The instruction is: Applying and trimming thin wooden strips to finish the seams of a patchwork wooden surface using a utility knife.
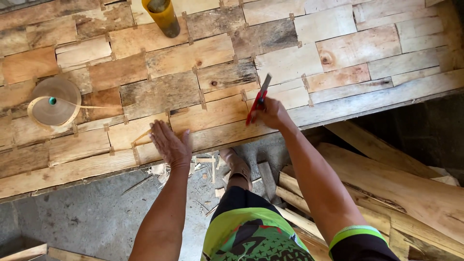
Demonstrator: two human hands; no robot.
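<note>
I saw the patchwork wood panel (203, 92) filling the view, scrap planks (386, 188) below its near edge. A tape roll (54, 101) lay toward its left edge. My left hand (169, 142) pressed flat, released, near the near edge; my right hand (273, 113) grasped a red-handled cutter (258, 99).

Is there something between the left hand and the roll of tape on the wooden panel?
Nothing visible. The left hand lies flat on the wooden panel; only bare boards separate it from the roll of tape.
</note>
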